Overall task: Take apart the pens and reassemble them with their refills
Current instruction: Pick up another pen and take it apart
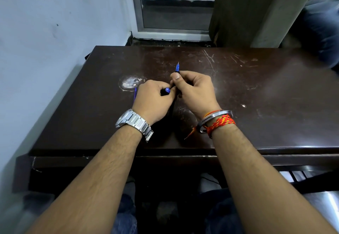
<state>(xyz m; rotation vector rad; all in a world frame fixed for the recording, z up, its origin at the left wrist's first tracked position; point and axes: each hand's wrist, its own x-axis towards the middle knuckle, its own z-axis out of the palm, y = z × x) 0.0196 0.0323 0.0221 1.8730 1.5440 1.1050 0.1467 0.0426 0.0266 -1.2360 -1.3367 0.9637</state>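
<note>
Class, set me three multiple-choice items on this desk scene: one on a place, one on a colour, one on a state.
1. Where is the metal watch?
A. left wrist
B. right wrist
C. on the table

2. What colour is the pen tip section?
A. red
B. green
C. blue

3. How is the right hand?
A. flat on the table
B. closed on the pen
C. open in the air

Answers: 1 A, its band circles the left wrist; 2 C, the tip poking past the fingers is blue; 3 B, fingers curl round the pen.
</note>
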